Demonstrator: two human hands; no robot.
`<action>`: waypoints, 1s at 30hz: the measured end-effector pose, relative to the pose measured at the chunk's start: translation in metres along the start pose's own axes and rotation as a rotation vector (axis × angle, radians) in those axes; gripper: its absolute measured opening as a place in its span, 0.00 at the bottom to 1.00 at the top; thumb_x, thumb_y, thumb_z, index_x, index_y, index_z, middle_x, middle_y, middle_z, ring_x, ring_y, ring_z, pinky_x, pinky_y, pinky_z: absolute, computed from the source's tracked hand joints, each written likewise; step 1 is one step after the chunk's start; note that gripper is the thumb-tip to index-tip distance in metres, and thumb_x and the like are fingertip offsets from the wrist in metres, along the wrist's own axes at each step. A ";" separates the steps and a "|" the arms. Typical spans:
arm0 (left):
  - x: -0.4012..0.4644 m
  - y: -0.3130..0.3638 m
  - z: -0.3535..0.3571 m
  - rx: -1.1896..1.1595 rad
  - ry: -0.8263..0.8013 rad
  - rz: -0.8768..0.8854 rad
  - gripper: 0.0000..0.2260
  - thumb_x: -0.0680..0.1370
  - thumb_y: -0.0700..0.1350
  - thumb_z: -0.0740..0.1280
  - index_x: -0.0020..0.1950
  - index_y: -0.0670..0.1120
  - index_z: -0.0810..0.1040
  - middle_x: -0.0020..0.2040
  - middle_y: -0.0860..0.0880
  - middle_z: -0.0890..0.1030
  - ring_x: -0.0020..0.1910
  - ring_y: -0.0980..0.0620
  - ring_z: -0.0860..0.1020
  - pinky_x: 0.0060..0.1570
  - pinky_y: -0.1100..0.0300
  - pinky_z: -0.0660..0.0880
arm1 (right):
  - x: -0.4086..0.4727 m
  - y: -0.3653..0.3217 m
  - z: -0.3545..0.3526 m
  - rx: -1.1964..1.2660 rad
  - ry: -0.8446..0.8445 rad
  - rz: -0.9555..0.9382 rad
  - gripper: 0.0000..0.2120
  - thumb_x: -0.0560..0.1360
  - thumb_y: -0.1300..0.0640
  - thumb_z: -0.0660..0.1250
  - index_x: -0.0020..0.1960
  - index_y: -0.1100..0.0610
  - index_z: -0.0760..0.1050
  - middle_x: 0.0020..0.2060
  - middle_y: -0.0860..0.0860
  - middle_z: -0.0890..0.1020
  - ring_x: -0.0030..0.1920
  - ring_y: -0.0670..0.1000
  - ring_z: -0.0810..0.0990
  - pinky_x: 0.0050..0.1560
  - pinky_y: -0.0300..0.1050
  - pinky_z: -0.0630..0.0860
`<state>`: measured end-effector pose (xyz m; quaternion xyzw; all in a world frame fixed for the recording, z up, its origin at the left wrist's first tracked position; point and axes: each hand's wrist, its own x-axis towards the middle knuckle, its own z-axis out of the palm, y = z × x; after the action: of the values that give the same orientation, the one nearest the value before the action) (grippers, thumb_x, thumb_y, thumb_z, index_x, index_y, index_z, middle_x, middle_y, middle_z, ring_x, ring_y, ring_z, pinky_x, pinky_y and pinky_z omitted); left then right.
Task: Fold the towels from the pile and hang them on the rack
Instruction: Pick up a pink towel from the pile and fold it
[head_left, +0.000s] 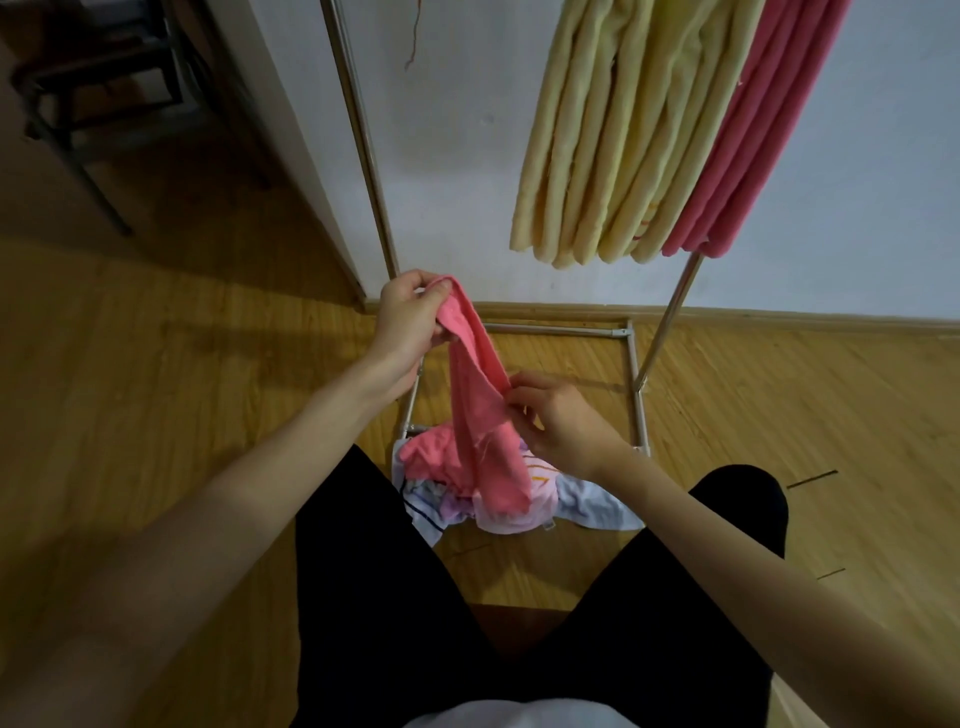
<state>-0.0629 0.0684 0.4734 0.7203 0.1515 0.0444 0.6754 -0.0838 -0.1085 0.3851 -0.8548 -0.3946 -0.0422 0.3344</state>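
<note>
On wood floor (156, 364) by white wall (831, 208): left hand (408, 317), right hand (558, 421) pinch pink towel (480, 395).

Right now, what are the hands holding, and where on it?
Both hold one pink towel: left hand pinches its top end, right hand grips an edge partway down.

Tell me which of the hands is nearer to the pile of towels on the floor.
The right. The right hand grips the pink towel low down, just above the pile. The left hand pinches the towel's top end, higher and farther from the pile.
</note>
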 end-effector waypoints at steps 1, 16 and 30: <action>0.000 0.000 0.000 -0.002 0.004 -0.003 0.05 0.82 0.40 0.59 0.52 0.39 0.73 0.33 0.49 0.72 0.22 0.62 0.73 0.33 0.62 0.76 | 0.000 0.002 0.002 -0.008 0.005 0.004 0.05 0.72 0.66 0.67 0.46 0.64 0.80 0.45 0.55 0.81 0.37 0.51 0.78 0.35 0.42 0.75; 0.005 0.015 -0.038 0.280 -0.155 -0.055 0.08 0.78 0.33 0.62 0.55 0.33 0.76 0.32 0.44 0.75 0.25 0.55 0.75 0.42 0.51 0.80 | 0.009 0.031 -0.044 0.029 0.297 0.228 0.06 0.70 0.65 0.68 0.38 0.60 0.71 0.31 0.52 0.75 0.32 0.53 0.73 0.34 0.55 0.73; 0.020 0.048 -0.059 0.663 -0.096 0.137 0.04 0.76 0.35 0.66 0.43 0.38 0.79 0.32 0.46 0.78 0.27 0.52 0.77 0.33 0.58 0.80 | 0.046 0.017 -0.090 -0.068 0.149 0.075 0.08 0.73 0.65 0.69 0.43 0.61 0.69 0.32 0.54 0.76 0.31 0.55 0.74 0.32 0.54 0.74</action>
<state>-0.0517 0.1285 0.5231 0.9104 0.0771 0.0039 0.4065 -0.0232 -0.1407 0.4610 -0.8744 -0.3346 -0.1064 0.3349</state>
